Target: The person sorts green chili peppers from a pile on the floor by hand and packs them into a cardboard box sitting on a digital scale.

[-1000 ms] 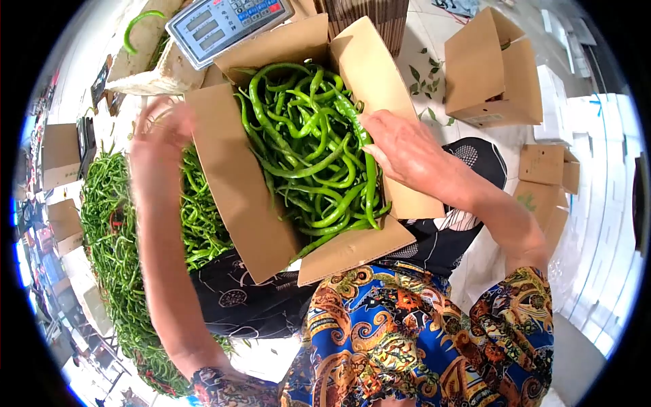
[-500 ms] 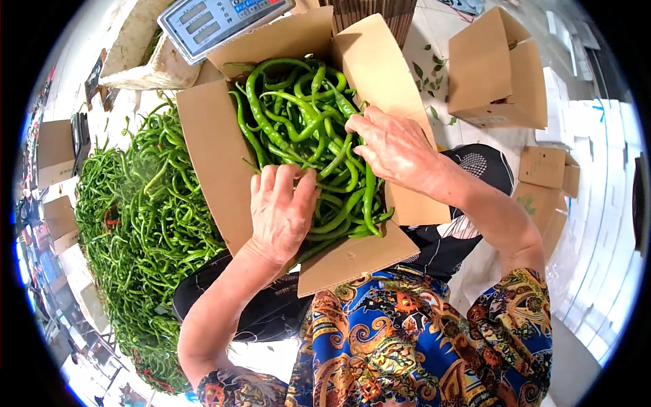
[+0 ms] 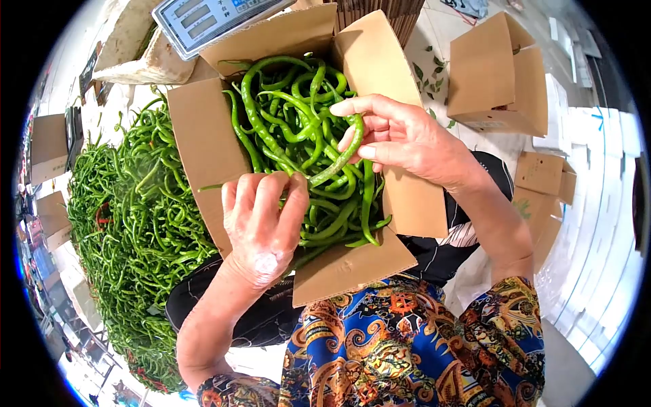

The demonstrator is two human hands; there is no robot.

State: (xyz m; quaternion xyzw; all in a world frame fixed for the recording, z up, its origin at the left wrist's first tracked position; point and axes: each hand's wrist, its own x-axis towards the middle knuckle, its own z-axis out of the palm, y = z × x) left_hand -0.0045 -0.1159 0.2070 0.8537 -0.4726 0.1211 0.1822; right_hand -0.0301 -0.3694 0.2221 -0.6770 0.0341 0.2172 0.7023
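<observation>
An open cardboard box [image 3: 352, 271] between the knees holds many long, curled green chili peppers [image 3: 271, 129]. My right hand [image 3: 407, 139] is over the box's right side, with one green chili pepper [image 3: 348, 150] pinched between thumb and fingers. That pepper's lower end comes down close to the fingertips of my left hand [image 3: 261, 220]. My left hand is closed at the box's near left, knuckles up. A thin green pepper tip [image 3: 210, 187] pokes out past its outer side; the rest of what it grips is hidden under the fingers.
A large heap of green chili peppers [image 3: 135, 258] lies to the left. Beyond the box sits a digital scale [image 3: 210, 20], beside a worn foam box [image 3: 146, 68]. More cardboard boxes [image 3: 481, 74] stand at right, with loose leaves [image 3: 428, 81] on the floor.
My right hand has lifted a pepper from the pile and turned palm inward. The left hand has shifted left and slightly nearer, the pepper tip moving with it.
</observation>
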